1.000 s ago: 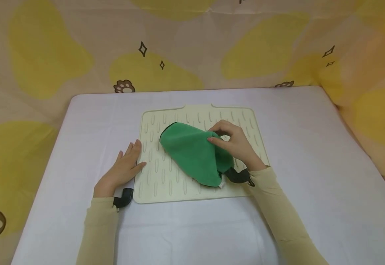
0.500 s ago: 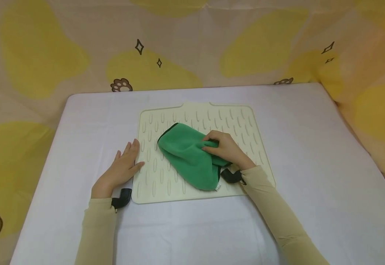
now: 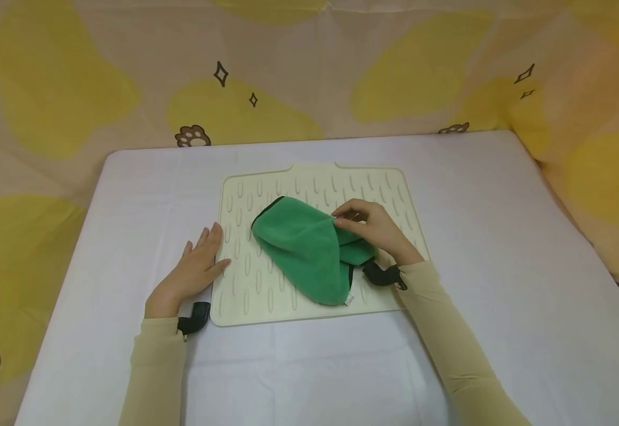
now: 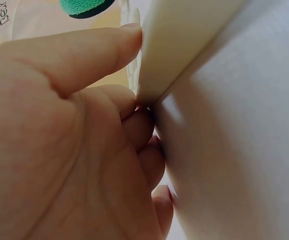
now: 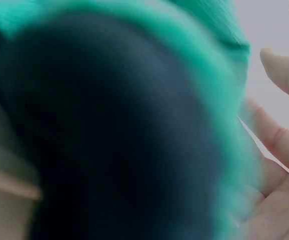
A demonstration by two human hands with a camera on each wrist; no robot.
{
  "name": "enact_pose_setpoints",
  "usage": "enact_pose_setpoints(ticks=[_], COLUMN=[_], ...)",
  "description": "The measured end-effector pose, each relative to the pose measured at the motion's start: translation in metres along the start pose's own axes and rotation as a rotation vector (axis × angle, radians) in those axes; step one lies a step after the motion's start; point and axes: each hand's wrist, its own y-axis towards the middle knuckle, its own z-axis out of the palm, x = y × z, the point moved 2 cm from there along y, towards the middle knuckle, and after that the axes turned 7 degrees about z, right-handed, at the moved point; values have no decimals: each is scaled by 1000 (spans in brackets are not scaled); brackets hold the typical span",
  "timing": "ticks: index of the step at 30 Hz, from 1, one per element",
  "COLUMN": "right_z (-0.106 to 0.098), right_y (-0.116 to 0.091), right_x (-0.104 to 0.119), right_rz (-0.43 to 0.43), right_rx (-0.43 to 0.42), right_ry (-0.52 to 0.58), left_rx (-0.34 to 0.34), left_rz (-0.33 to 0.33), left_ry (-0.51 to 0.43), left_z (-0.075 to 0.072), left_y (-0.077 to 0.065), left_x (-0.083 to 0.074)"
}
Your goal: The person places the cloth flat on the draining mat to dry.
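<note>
A green cloth [image 3: 304,248] with a dark hem and a small white tag lies loosely folded on a cream mat [image 3: 235,307] with raised oval ribs. My right hand [image 3: 375,228] pinches the cloth at its upper right, where folds draw up to the thumb and forefinger. In the right wrist view the cloth [image 5: 219,30] and its blurred dark hem cover much of the picture, with part of the hand [image 5: 279,200] at the right. My left hand [image 3: 194,269] rests at the mat's left edge, fingers straight. Close up, its fingertips [image 4: 147,127] meet the mat's side [image 4: 169,50].
A white-covered table [image 3: 288,378] surrounds the mat. Behind it hangs a beige and yellow patterned backdrop [image 3: 266,71], which also runs along both sides. Black wrist cameras sit under the left wrist [image 3: 194,318] and the right wrist [image 3: 381,275], close to the mat and cloth.
My right hand moves down and left over the cloth, pressing it lower, then back up and right to the cloth's upper fold. My left hand keeps its place at the mat's edge.
</note>
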Motion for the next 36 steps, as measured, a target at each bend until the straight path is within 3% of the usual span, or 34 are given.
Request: enact_pose_setpoints(ticks=[10, 14, 19, 23, 28, 32, 36], right_z=[-19, -22, -26, -29, -34, -38, -40], right_y=[-4, -8, -7, 7, 27, 34, 43], right_x=[15, 31, 40, 30, 15, 21, 26], right_rz=[51, 42, 35, 40, 44, 45, 64], right_rx=[-160, -204, -190, -133, -52, -12, 25], right_ry=[100, 115, 88, -4, -76, -121, -175], left_rx=[-40, -122, -279, -358, -374, -354, -303], left_rz=[-6, 4, 48, 84, 73, 4, -39], left_ry=[-26, -14, -24, -88, -227, -290, -294], left_z=[-8, -14, -21, -26, -29, -24, -17], left_y=[-3, -5, -3, 11, 45, 64, 67], left_x=[2, 1, -8, -25, -39, -41, -41])
